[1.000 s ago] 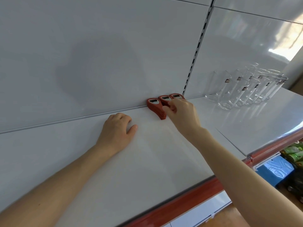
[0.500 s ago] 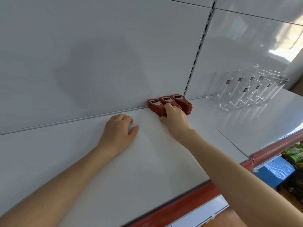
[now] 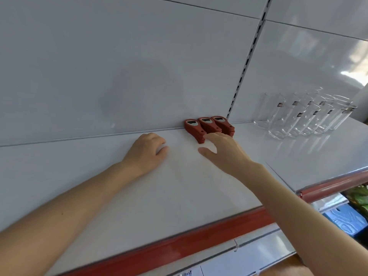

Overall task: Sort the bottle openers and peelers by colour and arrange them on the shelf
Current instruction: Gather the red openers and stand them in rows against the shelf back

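Fingers (image 3: 217,136) of right hand (image 3: 225,153) beside red bottle openers (image 3: 207,124) on shelf (image 3: 139,196).

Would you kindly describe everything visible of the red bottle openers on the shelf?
The red bottle openers lie in three low stacks, side by side and touching, on the white shelf against its back panel. They look plastic, each with a silvery metal insert in its wide head and a narrow handle. Heads face the panel, handles the front. The right hand reaches the middle and right stacks' handle ends; contact cannot be told.
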Action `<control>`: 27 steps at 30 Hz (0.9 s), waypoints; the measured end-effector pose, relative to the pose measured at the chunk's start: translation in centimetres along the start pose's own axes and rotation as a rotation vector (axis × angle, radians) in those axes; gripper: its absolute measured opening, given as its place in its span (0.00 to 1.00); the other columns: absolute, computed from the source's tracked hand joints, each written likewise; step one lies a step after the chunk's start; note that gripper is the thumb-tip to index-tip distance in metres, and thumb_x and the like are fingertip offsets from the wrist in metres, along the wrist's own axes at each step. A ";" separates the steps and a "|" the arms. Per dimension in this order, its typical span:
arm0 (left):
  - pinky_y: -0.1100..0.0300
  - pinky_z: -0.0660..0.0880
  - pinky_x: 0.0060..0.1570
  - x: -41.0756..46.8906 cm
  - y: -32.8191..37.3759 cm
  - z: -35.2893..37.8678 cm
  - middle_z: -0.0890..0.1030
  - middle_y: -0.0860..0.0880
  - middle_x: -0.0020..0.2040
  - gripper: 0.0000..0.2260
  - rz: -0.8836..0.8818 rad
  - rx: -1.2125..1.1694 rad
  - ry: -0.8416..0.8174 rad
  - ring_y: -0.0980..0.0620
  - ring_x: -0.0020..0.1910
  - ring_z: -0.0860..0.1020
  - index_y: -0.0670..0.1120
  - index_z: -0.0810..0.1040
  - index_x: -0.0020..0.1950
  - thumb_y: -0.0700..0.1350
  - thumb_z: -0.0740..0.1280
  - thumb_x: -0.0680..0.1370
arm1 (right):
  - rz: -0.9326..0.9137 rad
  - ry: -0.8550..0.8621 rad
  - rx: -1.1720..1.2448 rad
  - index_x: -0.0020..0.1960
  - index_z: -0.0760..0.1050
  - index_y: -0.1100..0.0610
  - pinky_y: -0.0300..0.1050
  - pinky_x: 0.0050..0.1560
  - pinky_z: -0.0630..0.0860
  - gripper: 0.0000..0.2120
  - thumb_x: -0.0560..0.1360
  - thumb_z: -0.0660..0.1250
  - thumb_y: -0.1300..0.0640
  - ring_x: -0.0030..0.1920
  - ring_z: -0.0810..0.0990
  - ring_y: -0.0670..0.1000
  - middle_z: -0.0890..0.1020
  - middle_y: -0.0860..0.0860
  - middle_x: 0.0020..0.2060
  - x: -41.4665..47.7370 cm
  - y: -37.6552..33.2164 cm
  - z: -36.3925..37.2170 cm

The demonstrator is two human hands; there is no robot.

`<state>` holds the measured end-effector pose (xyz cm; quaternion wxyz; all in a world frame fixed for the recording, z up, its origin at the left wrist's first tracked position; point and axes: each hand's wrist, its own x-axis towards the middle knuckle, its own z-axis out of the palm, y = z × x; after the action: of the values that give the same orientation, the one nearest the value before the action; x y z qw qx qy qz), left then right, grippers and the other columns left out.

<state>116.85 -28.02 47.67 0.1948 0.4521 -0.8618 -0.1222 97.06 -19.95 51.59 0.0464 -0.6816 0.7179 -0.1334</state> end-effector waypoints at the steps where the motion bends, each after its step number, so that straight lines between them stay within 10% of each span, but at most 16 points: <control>1: 0.58 0.67 0.55 -0.4 0.0 -0.6 0.79 0.43 0.53 0.37 0.026 0.040 -0.028 0.43 0.55 0.74 0.40 0.78 0.53 0.64 0.44 0.65 | -0.030 -0.011 0.009 0.64 0.70 0.58 0.45 0.57 0.68 0.20 0.78 0.61 0.48 0.62 0.70 0.53 0.74 0.52 0.60 -0.3 -0.3 -0.3; 7: 0.63 0.61 0.62 -6.8 -1.3 -5.7 0.74 0.49 0.64 0.18 0.048 0.204 -0.048 0.50 0.64 0.70 0.45 0.72 0.66 0.52 0.60 0.79 | -0.258 -0.086 0.065 0.71 0.63 0.54 0.39 0.66 0.56 0.26 0.77 0.60 0.45 0.72 0.58 0.48 0.64 0.47 0.71 -0.3 -5.4 0.3; 27: 0.54 0.75 0.48 -43.1 -14.8 -22.2 0.81 0.46 0.51 0.18 -0.536 0.365 0.274 0.46 0.49 0.79 0.42 0.79 0.58 0.53 0.62 0.76 | -0.858 -0.202 0.204 0.67 0.69 0.56 0.38 0.56 0.64 0.22 0.76 0.62 0.47 0.63 0.71 0.52 0.74 0.52 0.63 -7.4 -42.8 8.3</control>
<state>159.86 -1.44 52.09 0.1856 0.7019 -0.6860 0.0486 141.01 -15.15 53.67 0.1235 -0.9191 0.3455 -0.1436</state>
